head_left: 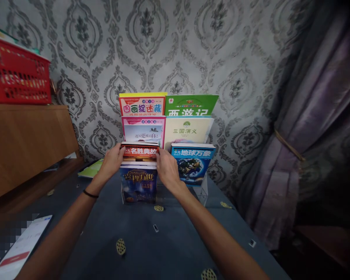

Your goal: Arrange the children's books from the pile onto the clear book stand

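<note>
A red book with white lettering (141, 152) stands upright in a clear tiered rack (202, 190). Both upper sides of it are gripped, the left by my left hand (113, 160) and the right by my right hand (167, 168). In front of it, a dark blue book (138, 184) hides its lower part. A blue book with a globe on its cover (194, 165) stands to the right of my right hand. Behind are a pink-edged book (144, 130), a pale book (188, 130), a red-and-yellow book (142, 103) and a green book (192, 102).
The rack stands on a dark blue tabletop (163, 252) before a patterned wall. At left, a red basket (17, 74) sits on a wooden cabinet (32, 144). A phone-like screen (23, 249) lies front left, a green booklet (90, 169) behind it. A curtain (286, 167) hangs at right.
</note>
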Demonstrator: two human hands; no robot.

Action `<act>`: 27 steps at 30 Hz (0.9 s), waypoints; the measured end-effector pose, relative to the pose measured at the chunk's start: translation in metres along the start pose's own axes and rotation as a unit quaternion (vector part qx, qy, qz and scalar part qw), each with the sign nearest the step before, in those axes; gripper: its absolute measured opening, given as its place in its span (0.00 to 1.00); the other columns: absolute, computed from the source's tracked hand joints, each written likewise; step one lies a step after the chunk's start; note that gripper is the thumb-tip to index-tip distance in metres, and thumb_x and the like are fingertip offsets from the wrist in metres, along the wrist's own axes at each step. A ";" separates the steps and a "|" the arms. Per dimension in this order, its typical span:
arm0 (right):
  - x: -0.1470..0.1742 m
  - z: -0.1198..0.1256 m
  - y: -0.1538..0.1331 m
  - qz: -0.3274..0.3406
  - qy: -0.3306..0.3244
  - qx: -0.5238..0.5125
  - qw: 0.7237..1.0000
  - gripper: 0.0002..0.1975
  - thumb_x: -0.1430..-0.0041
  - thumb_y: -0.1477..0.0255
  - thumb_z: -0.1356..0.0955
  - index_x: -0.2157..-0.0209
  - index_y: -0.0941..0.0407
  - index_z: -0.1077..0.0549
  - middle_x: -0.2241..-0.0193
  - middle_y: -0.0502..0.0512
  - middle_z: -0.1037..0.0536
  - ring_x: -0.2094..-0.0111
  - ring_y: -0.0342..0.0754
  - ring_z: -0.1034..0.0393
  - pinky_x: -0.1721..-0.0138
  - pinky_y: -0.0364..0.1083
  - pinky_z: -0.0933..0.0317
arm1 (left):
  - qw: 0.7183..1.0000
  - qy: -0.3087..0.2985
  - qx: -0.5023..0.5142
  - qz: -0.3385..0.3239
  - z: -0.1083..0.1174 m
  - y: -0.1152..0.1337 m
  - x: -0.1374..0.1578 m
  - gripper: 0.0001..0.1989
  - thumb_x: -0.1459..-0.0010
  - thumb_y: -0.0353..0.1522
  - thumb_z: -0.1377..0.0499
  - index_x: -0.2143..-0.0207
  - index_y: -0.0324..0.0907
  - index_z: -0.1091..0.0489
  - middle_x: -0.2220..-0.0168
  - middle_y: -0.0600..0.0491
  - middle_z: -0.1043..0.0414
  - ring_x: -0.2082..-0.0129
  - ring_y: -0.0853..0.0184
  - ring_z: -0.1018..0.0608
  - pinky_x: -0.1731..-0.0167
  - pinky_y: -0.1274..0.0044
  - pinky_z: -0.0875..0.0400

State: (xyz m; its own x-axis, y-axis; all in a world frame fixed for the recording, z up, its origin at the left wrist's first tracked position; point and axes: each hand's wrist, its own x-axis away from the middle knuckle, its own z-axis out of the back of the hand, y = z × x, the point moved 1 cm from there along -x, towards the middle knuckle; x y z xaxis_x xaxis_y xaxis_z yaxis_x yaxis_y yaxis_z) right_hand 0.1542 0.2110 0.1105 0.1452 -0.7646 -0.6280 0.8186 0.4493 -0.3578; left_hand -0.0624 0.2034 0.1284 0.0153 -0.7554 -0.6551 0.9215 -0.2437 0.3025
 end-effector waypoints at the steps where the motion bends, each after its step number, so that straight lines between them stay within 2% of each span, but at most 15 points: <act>1: -0.001 0.001 -0.001 -0.005 -0.006 0.009 1.000 0.16 0.31 0.78 0.43 0.54 0.61 0.26 0.59 0.67 0.20 0.61 0.54 0.26 0.63 0.48 0.39 | 1.000 -0.012 -0.020 0.007 0.003 0.001 -0.001 0.16 0.32 0.34 0.55 0.56 0.40 0.29 0.61 0.43 0.21 0.60 0.56 0.20 0.57 0.70 0.30; 6: -0.003 0.008 -0.004 -0.033 -0.032 0.045 0.998 0.15 0.30 0.78 0.42 0.56 0.60 0.25 0.60 0.65 0.19 0.59 0.57 0.24 0.63 0.48 0.39 | 0.996 -0.041 -0.083 0.020 0.011 0.007 -0.003 0.15 0.31 0.34 0.54 0.60 0.40 0.30 0.62 0.43 0.21 0.61 0.57 0.20 0.61 0.72 0.32; 10: -0.003 0.010 -0.006 -0.052 -0.023 0.046 0.997 0.14 0.30 0.75 0.42 0.56 0.58 0.25 0.59 0.64 0.19 0.60 0.56 0.24 0.64 0.47 0.40 | 0.994 -0.046 -0.098 0.017 0.011 0.009 -0.005 0.14 0.31 0.33 0.54 0.63 0.40 0.30 0.63 0.43 0.21 0.61 0.58 0.20 0.61 0.73 0.32; 18: -0.003 0.007 -0.003 -0.037 0.003 0.009 0.999 0.14 0.30 0.74 0.41 0.57 0.60 0.25 0.59 0.67 0.19 0.63 0.54 0.24 0.64 0.49 0.39 | 0.996 -0.055 -0.068 0.010 0.011 0.005 -0.007 0.15 0.31 0.34 0.54 0.63 0.40 0.29 0.63 0.42 0.21 0.62 0.57 0.20 0.61 0.72 0.32; 22: -0.005 0.001 0.002 -0.030 0.014 -0.008 0.999 0.14 0.30 0.73 0.41 0.56 0.60 0.26 0.63 0.68 0.19 0.65 0.55 0.25 0.64 0.50 0.37 | 0.998 -0.046 -0.037 -0.015 0.009 -0.001 -0.009 0.16 0.32 0.35 0.55 0.66 0.42 0.30 0.66 0.45 0.21 0.64 0.59 0.21 0.61 0.72 0.31; 27: -0.008 -0.001 0.003 -0.044 0.000 -0.001 0.999 0.15 0.29 0.71 0.41 0.54 0.60 0.26 0.65 0.69 0.18 0.63 0.58 0.24 0.62 0.51 0.36 | 0.999 -0.038 -0.001 -0.010 0.006 -0.005 -0.010 0.17 0.32 0.36 0.55 0.67 0.42 0.30 0.66 0.45 0.21 0.64 0.59 0.20 0.61 0.72 0.30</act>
State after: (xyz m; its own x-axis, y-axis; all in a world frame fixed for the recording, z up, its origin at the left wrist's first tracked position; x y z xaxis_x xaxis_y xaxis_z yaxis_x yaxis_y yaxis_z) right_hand 0.1553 0.2189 0.1135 0.0728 -0.8009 -0.5943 0.8272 0.3814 -0.4126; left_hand -0.0698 0.2088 0.1379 -0.0322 -0.7949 -0.6059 0.9217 -0.2580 0.2895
